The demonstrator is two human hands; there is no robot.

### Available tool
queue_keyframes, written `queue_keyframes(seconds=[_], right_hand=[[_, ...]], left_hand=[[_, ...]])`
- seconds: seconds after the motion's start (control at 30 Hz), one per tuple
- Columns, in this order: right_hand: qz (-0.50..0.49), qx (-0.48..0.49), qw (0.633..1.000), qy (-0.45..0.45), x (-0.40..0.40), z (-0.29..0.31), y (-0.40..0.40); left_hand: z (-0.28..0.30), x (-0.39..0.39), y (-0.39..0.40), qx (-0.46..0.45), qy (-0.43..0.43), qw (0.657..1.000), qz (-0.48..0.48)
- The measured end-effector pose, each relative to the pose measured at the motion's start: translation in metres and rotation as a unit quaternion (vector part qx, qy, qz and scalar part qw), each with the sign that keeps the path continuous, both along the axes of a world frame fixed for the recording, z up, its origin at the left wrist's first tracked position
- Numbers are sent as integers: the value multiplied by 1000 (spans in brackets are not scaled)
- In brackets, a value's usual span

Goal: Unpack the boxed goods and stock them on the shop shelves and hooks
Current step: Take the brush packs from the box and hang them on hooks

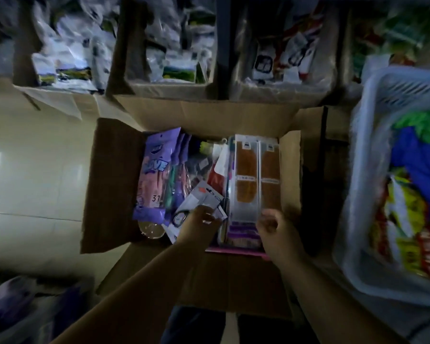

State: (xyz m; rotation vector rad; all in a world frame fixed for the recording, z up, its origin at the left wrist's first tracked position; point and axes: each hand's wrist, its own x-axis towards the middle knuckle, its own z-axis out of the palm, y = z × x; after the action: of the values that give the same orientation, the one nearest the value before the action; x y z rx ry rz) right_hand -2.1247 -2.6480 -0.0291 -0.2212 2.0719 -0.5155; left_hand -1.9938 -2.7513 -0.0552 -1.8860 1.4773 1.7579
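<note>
An open cardboard box (209, 115) stands on the floor below me, flaps spread. Inside lie purple glove packs (154, 175) at the left, a grey carded pack (204, 197) in the middle and clear packs with orange-brown inserts (257, 177) at the right. My left hand (199, 224) reaches into the box and pinches the near end of the grey carded pack. My right hand (276, 229) hovers, fingers curled, at the near end of the orange-brown packs; whether it grips one is unclear.
Three cardboard boxes of bagged goods (174, 58) line the far side. A white plastic basket (368, 170) with bright packets stands at the right. Pale floor tiles (35, 170) lie to the left, and purple packs (23, 306) at the near left.
</note>
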Motion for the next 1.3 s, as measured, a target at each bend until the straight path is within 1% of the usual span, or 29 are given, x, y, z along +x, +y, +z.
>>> queue_keyframes(seconds=[0.07, 0.2, 0.33, 0.4, 0.5, 0.63, 0.8, 1.03, 1.1, 1.17, 1.23, 1.3], right_hand=[[-6, 0, 1000, 9, 1, -18, 1], [-4, -25, 999, 29, 4, -32, 7], [-26, -39, 999, 25, 3, -41, 7], [-29, -45, 998, 31, 3, -46, 8], [-19, -49, 998, 42, 2, -47, 7], [10, -43, 995, 94, 1, -54, 2], [33, 1, 994, 101, 8, -73, -7], [-30, 19, 995, 97, 18, -81, -13], [-85, 16, 993, 84, 20, -82, -20], [-138, 30, 989, 53, 22, -81, -31], [-131, 48, 989, 40, 23, -79, -39], [-99, 47, 992, 56, 21, -76, -40]], left_hand=[[-20, -15, 0, -2, -7, 999, -36], [-45, -35, -2, 18, -3, 992, -122], [-58, -49, -2, 73, 20, 989, -126], [-57, -49, -3, 60, 14, 990, -130], [-56, -41, -8, 34, 5, 992, -119], [-52, -29, -17, 60, 13, 994, -85], [-48, -19, -23, 100, 42, 994, -5], [-52, 25, -23, 106, 32, 993, 38], [-49, 34, -22, 106, 47, 992, 42], [-45, 40, -22, 110, 57, 992, 35], [-44, 46, -23, 116, 66, 990, 51], [-43, 52, -25, 113, 68, 988, 75]])
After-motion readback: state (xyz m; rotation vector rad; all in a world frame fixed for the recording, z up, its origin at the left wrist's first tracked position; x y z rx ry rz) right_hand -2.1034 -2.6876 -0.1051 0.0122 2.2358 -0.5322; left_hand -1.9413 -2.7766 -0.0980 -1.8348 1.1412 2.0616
